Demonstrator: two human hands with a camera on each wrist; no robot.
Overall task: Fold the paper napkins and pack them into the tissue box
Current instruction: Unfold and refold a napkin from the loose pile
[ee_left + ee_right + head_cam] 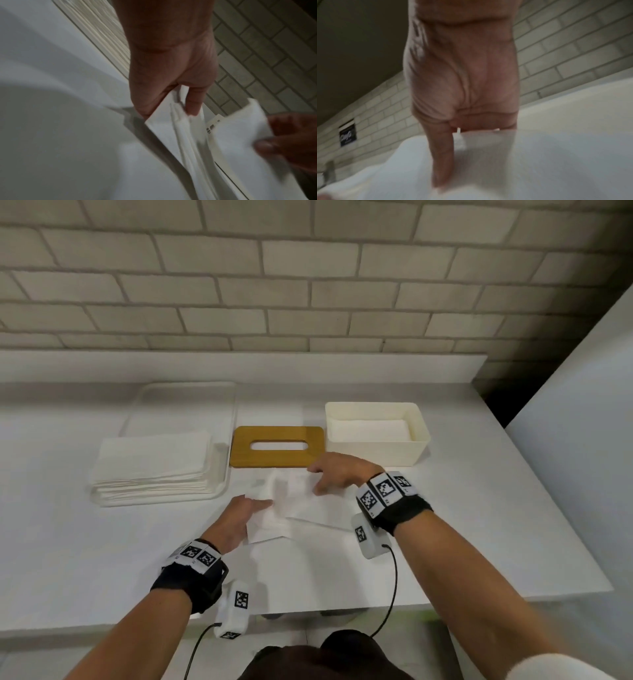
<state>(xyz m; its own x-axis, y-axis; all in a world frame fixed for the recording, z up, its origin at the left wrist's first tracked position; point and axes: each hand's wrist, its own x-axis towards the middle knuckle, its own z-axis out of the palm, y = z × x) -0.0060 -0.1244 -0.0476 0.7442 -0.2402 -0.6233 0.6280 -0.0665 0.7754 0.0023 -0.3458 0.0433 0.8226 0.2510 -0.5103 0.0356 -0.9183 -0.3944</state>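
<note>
White paper: one napkin lies on the table in front of me, half folded and creased, between my two hands.
Left hand: my left hand holds the near-left edge of this napkin; from the left wrist view, the thumb and a finger pinch the folded layers.
Right hand: my right hand is on the far-right part of the napkin. In the right wrist view the fingers go behind a raised fold of paper and the thumb lies in front of it, so the paper is pinched between them (the view is blurred, the fingertips are hidden).
Napkin stack: more napkins are piled on a clear tray at my left, well apart from my hands.
Tissue box: the cream box stands at the far right, open, with white paper lying flat inside.
Lid: the wooden lid with its oval slot lies flat on the table, between the tray and the box, just beyond the napkin.
Wall: grey brick behind the table.
</note>
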